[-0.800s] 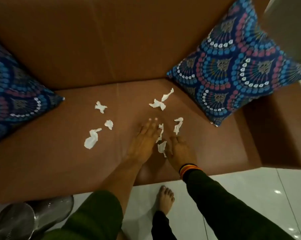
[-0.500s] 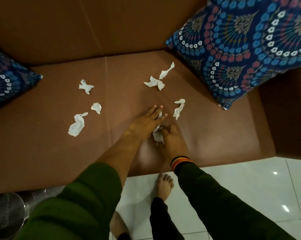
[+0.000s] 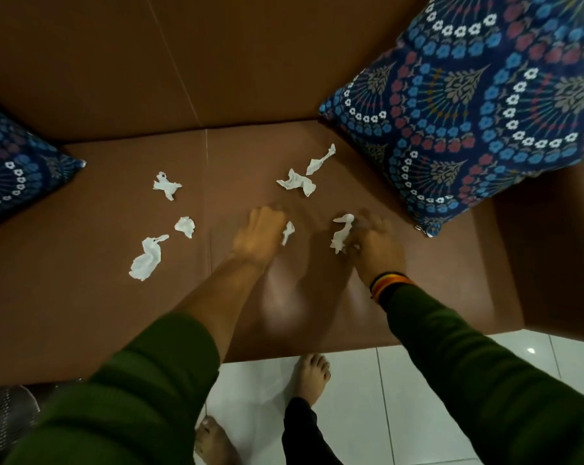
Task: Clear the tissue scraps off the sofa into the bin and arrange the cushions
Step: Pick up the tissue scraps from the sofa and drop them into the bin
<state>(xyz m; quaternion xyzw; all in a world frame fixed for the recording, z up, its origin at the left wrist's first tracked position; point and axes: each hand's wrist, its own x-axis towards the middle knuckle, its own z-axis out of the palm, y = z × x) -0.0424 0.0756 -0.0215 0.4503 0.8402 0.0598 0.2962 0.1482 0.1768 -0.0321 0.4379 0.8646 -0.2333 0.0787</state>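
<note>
White tissue scraps lie on the brown sofa seat (image 3: 82, 297). My left hand (image 3: 260, 233) is closed in a fist around a small tissue scrap (image 3: 287, 231) that sticks out on its right. My right hand (image 3: 374, 245), blurred, pinches another tissue scrap (image 3: 342, 231) at its fingertips. Loose scraps lie further back (image 3: 297, 183) (image 3: 321, 160) and to the left (image 3: 166, 185) (image 3: 185, 226) (image 3: 146, 260). A blue patterned cushion (image 3: 478, 105) leans at the right of the sofa. A second blue cushion (image 3: 11, 172) sits at the left edge.
A metal mesh bin (image 3: 5, 417) stands on the floor at the lower left, partly hidden by my left sleeve. White floor tiles (image 3: 418, 380) run along the sofa front, with my bare feet on them. The sofa armrest (image 3: 552, 256) rises at the right.
My left hand has curled shut over the scrap between the hands. My right hand has moved right and forward onto the scrap near the cushion. The view has come closer to the seat.
</note>
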